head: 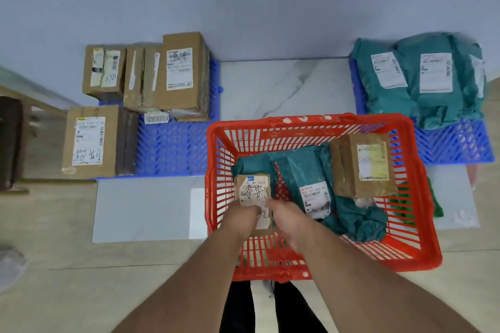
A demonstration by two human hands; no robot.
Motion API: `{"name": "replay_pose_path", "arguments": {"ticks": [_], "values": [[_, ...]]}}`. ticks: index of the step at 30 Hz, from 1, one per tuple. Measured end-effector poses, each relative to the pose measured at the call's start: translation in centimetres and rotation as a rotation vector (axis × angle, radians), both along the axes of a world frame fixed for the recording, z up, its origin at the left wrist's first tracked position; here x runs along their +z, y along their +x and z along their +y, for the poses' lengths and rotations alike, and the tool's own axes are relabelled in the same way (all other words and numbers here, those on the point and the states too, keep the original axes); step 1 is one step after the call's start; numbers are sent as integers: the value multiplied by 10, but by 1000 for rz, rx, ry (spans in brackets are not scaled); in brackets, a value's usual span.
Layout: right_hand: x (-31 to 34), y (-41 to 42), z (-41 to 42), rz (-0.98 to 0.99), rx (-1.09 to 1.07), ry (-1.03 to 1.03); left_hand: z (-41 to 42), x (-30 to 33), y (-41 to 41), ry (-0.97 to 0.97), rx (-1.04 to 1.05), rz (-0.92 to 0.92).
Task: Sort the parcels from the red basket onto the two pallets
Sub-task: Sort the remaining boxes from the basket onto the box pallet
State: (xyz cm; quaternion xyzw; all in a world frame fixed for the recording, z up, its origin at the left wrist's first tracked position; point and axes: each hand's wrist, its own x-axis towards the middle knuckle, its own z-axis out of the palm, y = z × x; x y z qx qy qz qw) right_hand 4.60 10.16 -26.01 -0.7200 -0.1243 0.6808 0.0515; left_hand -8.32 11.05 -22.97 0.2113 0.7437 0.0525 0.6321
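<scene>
Parcels sit in three places: red basket [319,127] near centre on the floor, left pallet [173,146] and right pallet [457,143], both blue plastic grids. Inside the basket: small brown box [253,192] at the near-left, held up by both hands; teal mailer bag [305,170] with a white label lying across the middle; a larger cardboard box [362,165] at the far-right, tilted against the basket wall; more crumpled teal bag [359,222] at the near-right. Left hand [239,220] grips the small box from its near-left edge, fingers curled under it; right hand [286,217] pinches the near-right corner, thumb on the label. Hands close together, nearly touching, both clamped on the same box. Box label faces up, handwritten black characters on it. Left pallet holds only cardboard boxes: one big box [92,140] at the near-left corner, a tall labelled box [184,73] at the far-right, smaller boxes [105,70] at the far-left, all packed close. Right pallet holds teal bags [422,76] only, piled at its far end, white labels up. Marble-look floor tile [284,86] shows between the pallets. Person's dark trousers [259,308] visible below the basket's near rim.
</scene>
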Motion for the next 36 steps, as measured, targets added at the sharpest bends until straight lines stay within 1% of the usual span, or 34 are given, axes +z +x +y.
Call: {"name": "replay_pose_path", "arguments": {"ticks": [3,6,9,12,17,21,25,28,32,36], "values": [[7,5,-4,56,-51,-10,-2,8,2,-4,-18,-23],[31,17,-4,66,-38,65,-1,32,5,15,-41,-65],[74,31,3,67,-31,127,2,73,10,56,-74,-92],[119,36,11,53,31,216,2,123,7,138,-79,-116],[188,16,23,117,84,371,-1,184,-19,313,0,-103],[222,-21,29,212,54,469,-3,212,-54,404,97,-106],[229,-66,42,244,77,496,4,217,-100,460,118,-85],[219,-103,54,230,95,462,17,207,-137,445,122,-61],[198,-154,77,198,55,382,43,181,-183,396,126,-72],[162,-203,102,185,-13,305,74,143,-224,351,134,-64]]}}
